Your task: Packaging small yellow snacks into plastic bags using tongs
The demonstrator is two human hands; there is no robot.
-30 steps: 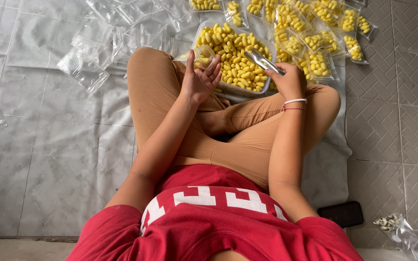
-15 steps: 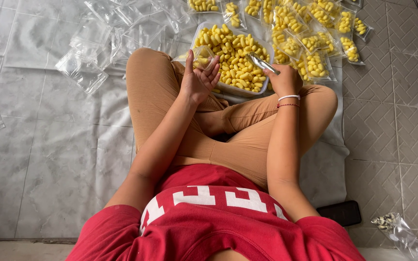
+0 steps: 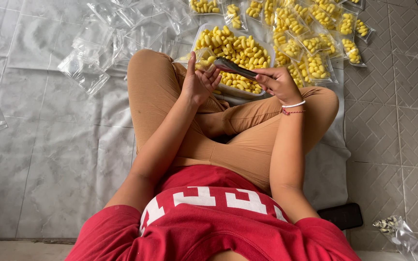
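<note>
The person sits cross-legged on a pale sheet (image 3: 49,159) spread over the floor, with a clear plastic tray (image 3: 197,35) of small yellow pieces (image 3: 240,48) set just past the knees, within easy reach of both arms.

The left hand (image 3: 198,79) is raised with the palm turned toward the body, its fingers curled around a small clear bag (image 3: 204,58). The bag is held upright with its mouth facing the tray, so that pieces can drop straight in; a few yellow pieces already show inside it.

The right hand (image 3: 277,83) grips a pair of metal tongs (image 3: 233,67) near the back end, fingers closed on the two arms. The tongs lie almost level across the near edge of the tray, their tips at the mouth of the bag, just beside the left fingertips. Whether the tips pinch a piece at this instant is hard to tell, since they overlap the bag and the pieces behind.

Filled bags (image 3: 310,43) of the same yellow pieces lie crowded together beyond and to the right of the tray, on the right hand's side. Empty clear bags (image 3: 102,38) are scattered to the left, on the side of the hand that holds the bag. A dark phone (image 3: 339,216) lies on the floor by the right hip, well apart from the tray.
</note>
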